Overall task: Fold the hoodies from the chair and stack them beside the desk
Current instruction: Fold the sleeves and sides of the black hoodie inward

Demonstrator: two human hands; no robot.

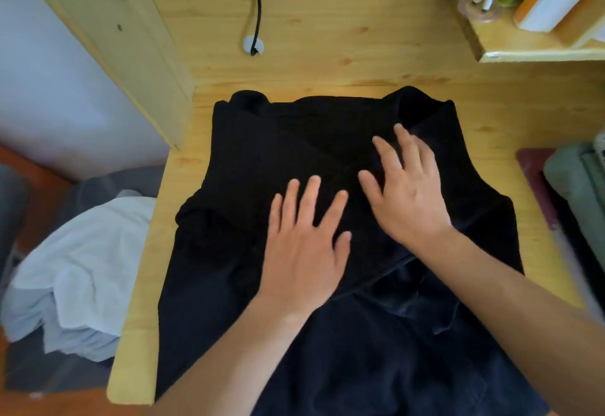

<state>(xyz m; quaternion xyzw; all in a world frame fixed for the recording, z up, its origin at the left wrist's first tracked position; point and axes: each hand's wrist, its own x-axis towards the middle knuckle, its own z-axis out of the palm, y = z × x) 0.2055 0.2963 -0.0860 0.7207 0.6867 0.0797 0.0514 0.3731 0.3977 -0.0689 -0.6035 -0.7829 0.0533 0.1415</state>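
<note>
On the wooden desk (360, 55) a black hoodie (248, 160) lies spread flat, its sleeves apparently crossed inward over the chest. Both hands press on it: the left hand (304, 245) and the right hand (409, 199) rest palm down, fingers straight and spread wide, holding nothing, likely smoothing the folded sleeves so they stay put. The cloth lies directly beneath the fingertips. A pale garment (75, 271) sits piled to the left, below the desk's edge.

No legible text, label or number anywhere
</note>
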